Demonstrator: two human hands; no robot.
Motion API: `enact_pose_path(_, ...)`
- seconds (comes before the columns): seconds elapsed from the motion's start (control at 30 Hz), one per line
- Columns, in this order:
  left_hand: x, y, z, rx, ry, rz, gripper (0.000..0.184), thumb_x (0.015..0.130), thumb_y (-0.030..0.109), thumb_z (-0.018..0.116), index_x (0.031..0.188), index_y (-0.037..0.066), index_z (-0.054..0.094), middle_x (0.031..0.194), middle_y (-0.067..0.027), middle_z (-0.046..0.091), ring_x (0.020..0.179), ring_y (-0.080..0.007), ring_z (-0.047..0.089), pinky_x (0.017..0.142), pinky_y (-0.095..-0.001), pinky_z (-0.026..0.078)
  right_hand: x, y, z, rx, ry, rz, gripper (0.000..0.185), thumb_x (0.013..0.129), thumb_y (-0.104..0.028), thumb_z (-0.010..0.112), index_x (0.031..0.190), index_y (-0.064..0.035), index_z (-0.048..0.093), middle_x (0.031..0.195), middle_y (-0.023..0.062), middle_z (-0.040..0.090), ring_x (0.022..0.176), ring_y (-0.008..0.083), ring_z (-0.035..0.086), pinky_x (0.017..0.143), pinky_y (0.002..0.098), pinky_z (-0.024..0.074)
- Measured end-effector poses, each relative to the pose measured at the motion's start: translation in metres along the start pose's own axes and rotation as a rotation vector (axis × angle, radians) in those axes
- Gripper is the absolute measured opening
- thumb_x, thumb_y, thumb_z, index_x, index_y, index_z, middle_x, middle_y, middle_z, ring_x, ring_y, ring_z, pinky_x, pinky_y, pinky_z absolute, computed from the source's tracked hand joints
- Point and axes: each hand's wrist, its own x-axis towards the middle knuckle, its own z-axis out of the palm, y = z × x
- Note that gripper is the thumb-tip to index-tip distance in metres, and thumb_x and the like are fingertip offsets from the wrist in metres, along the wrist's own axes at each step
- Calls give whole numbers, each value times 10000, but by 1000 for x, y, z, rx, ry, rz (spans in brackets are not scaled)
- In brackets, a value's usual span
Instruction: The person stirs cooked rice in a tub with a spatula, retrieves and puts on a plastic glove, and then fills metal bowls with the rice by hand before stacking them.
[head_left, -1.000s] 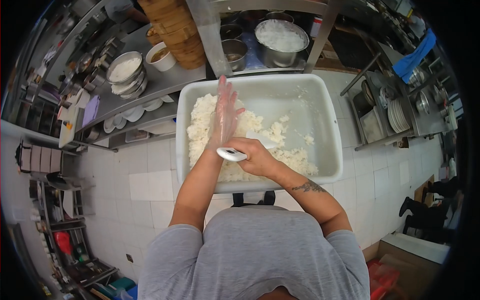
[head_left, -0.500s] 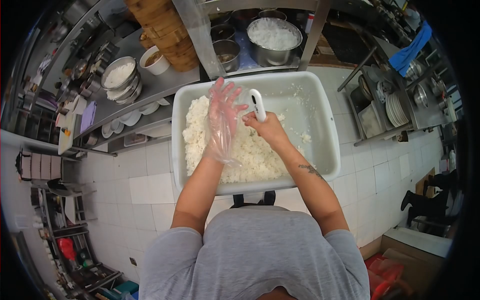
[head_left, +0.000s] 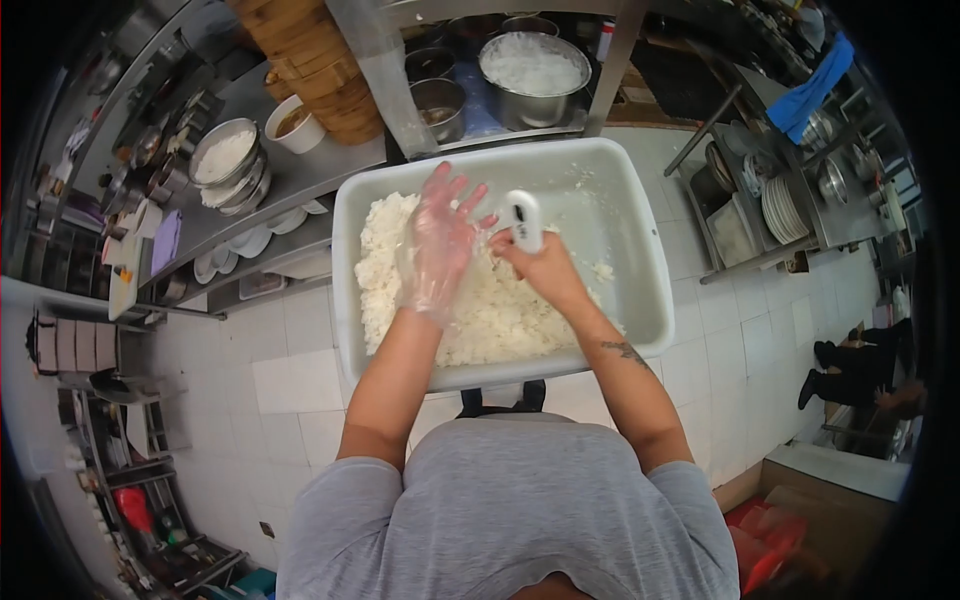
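A large white tub [head_left: 655, 285] holds white rice [head_left: 510, 325], heaped along its left side and front. My left hand [head_left: 443, 240], in a clear plastic glove, is over the rice with its fingers spread and nothing in it. Just right of it, my right hand [head_left: 540, 265] is bare and closed on a white-handled utensil [head_left: 524, 222]. The handle points up and away from me; the utensil's lower end is hidden. A few loose grains stick to the tub's far right inner wall.
Behind the tub, a metal bowl of white contents [head_left: 535, 75] stands on a shelf. Bamboo steamers [head_left: 325, 75], a white bowl [head_left: 295, 125] and stacked strainers [head_left: 230, 165] occupy the left counter. At right is a rack with plates [head_left: 782, 210]. A person's legs [head_left: 850, 365] show far right.
My right hand has moved away from my left wrist, and the utensil's handle has swung from pointing left to pointing up and away. My left hand's fingers have spread wider.
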Motion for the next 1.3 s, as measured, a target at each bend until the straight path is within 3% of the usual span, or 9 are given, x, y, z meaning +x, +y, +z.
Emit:
enact_pose_path(0.17,61,-45,3,808,-326,-239,405,901,237,512,1272,76,522,1271,-99,532,1153,-241,506,873,-389,450,7,-3,-90,2,321,-260,168,822,-68,568,952,-20,662,765,11,619,606,79,540,525,241,446)
enact_pose_path(0.27,109,-108,3,1474,-612,113,355,874,208,542,1179,32,592,1200,-96,593,1084,-248,561,905,-346,455,21,11,-129,-39,500,-354,169,813,-42,541,934,-20,657,752,4,602,615,82,537,553,238,442)
enact_pose_path(0.43,87,-213,14,1216,-1288,-375,403,829,233,579,1169,20,620,1150,-154,638,1028,-275,604,944,-358,436,36,48,-150,45,586,-371,140,792,-37,556,897,-21,647,737,20,606,660,109,564,624,254,457)
enact_pose_path(0.53,27,-246,48,1758,-1539,-357,339,820,342,544,1006,108,704,1022,-96,687,935,-235,635,818,-388,490,41,50,-149,-4,553,-367,138,795,-38,552,898,-5,637,709,30,594,569,84,518,525,234,414)
enact_pose_path(0.63,19,-242,63,1977,-1744,-703,326,807,361,566,999,145,717,1026,-94,685,950,-232,630,820,-407,485,39,54,-146,-53,549,-349,131,800,-52,557,894,-4,634,688,32,587,522,71,499,471,225,395)
enact_pose_path(0.83,-2,-177,2,2326,-1731,-570,377,805,383,522,1007,122,703,1012,-138,673,896,-280,638,742,-466,487,40,57,-148,-127,550,-300,124,795,-90,587,878,-19,647,684,48,621,610,115,577,568,259,454)
enact_pose_path(1.03,-36,-78,11,2601,-1509,-458,249,795,260,563,951,151,724,957,-83,678,1034,-275,573,892,-515,366,42,55,-153,-160,540,-270,126,793,-97,583,868,-20,649,686,61,632,583,122,584,544,268,463)
enact_pose_path(1.1,-51,-34,18,2683,-1295,-607,298,792,225,609,1072,167,691,1204,-111,601,1265,-284,414,1006,-500,278,39,48,-152,-150,534,-238,122,799,-96,581,869,-20,646,678,60,623,550,112,563,503,260,445)
enact_pose_path(1.3,-85,58,-43,2445,-605,-208,684,816,163,617,1430,288,343,1539,-127,172,1416,-379,123,1053,-565,298,35,41,-147,-67,508,-272,87,837,-81,587,862,-12,634,664,45,581,514,89,500,454,237,393)
